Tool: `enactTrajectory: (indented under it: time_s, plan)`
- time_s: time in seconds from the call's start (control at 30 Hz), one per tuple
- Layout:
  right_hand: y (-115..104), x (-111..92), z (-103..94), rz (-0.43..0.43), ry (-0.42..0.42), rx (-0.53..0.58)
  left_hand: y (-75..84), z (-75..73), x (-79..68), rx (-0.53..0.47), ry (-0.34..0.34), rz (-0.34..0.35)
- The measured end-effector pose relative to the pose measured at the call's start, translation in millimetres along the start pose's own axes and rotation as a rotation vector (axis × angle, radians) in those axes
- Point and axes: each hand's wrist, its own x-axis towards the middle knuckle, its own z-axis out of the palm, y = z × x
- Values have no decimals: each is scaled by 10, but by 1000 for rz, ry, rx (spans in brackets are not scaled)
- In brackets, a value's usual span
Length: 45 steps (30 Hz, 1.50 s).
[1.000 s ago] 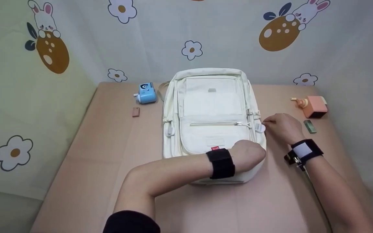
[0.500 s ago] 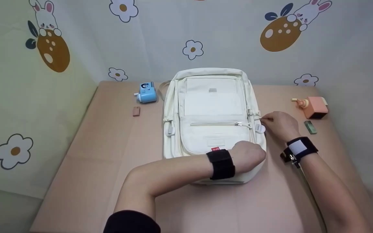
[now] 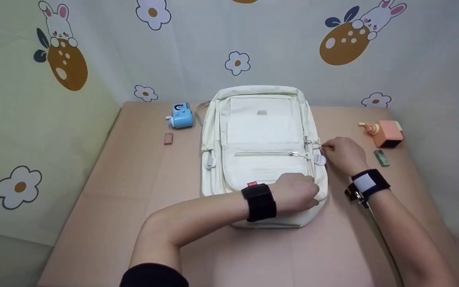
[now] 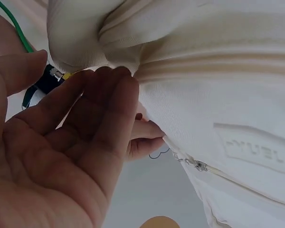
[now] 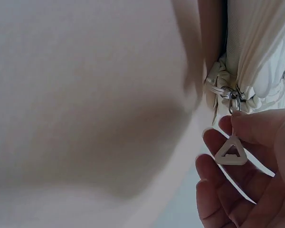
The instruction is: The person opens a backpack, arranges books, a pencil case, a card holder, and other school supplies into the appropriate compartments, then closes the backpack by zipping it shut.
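Note:
A cream backpack (image 3: 263, 129) lies on the table with its front pocket facing up. My right hand (image 3: 346, 154) is at its right side. In the right wrist view, thumb and forefinger pinch a zipper pull (image 5: 232, 154), whose triangular end hangs below the fingertips beside a metal slider (image 5: 233, 96). My left hand (image 3: 295, 192) is over the bag's lower right part. Seen from the left wrist, the left hand's fingers (image 4: 115, 111) are loosely bent with the tips at the bag's fabric, and the thumb stands apart. Nothing shows in its grasp.
A blue crank pencil sharpener (image 3: 181, 115) and a small pink eraser (image 3: 168, 138) are left of the bag. An orange crank sharpener (image 3: 388, 133) and a green eraser (image 3: 381, 158) are to the right. A patterned curtain (image 3: 181, 48) hangs behind the table (image 3: 134, 167).
My left hand has shifted slightly left, and its fingers look looser than before. The right hand has moved slightly up along the bag's side. The backpack stays in place.

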Motion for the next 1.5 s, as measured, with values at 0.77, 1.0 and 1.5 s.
enactTrajectory:
  time_s: [0.77,1.0,1.5]
  plan:
    - [-264,99,148,-298,167,31,-613,-11,181,33,-61,-141]
    - [-286,130,181,-219,147,38,-647,13,189,1,-82,-194]
    - [-266,26,93,-278,123,-78,-685,16,210,-30,-88,-187]
